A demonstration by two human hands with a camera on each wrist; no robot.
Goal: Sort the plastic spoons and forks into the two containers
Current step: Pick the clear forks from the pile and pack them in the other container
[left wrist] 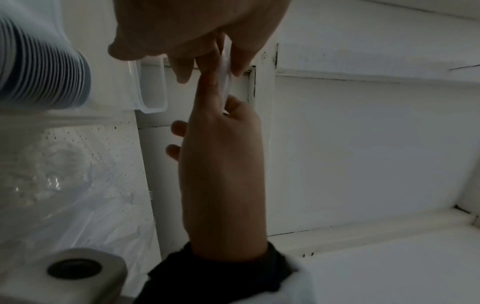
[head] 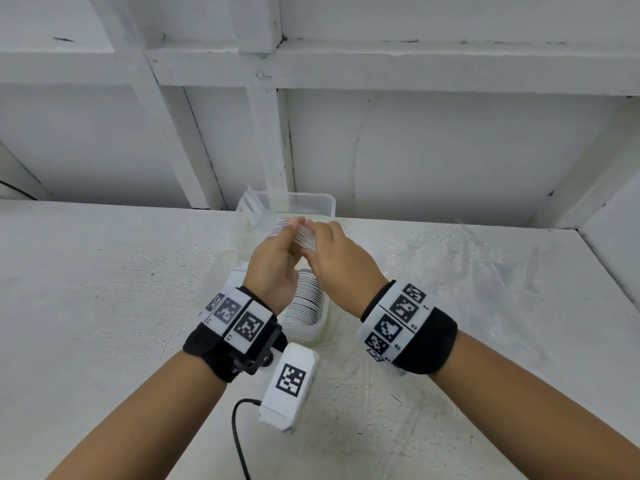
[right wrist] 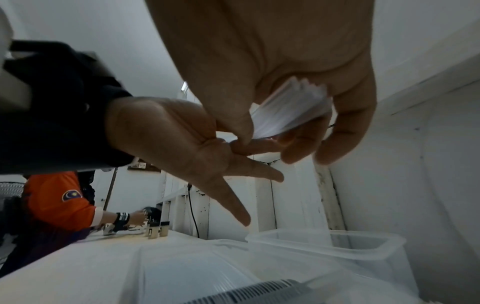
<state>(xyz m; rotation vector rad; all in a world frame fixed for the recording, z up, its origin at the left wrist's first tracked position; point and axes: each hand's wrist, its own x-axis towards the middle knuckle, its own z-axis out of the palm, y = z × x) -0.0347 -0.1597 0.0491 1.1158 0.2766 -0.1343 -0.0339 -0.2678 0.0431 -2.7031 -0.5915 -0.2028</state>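
Note:
Both hands meet above the table and hold one stack of clear plastic forks (head: 301, 235). Its tines (head: 254, 209) fan out to the upper left, over the far clear container (head: 322, 202). My left hand (head: 292, 230) pinches the stack near the fork heads, with two fingers sticking out straight. My right hand (head: 317, 239) wraps the handle ends (right wrist: 293, 107). The near container (head: 311, 332) under the hands holds a nested row of spoons (head: 306, 303). In the right wrist view the far container (right wrist: 363, 248) looks empty.
Loose clear cutlery lies on a plastic sheet (head: 485, 268) to the right. A black cable (head: 239, 434) runs off the front edge. White wall framing stands close behind the containers. Far left, another person's orange sleeve (right wrist: 59, 201) and small bottles (right wrist: 158, 228).

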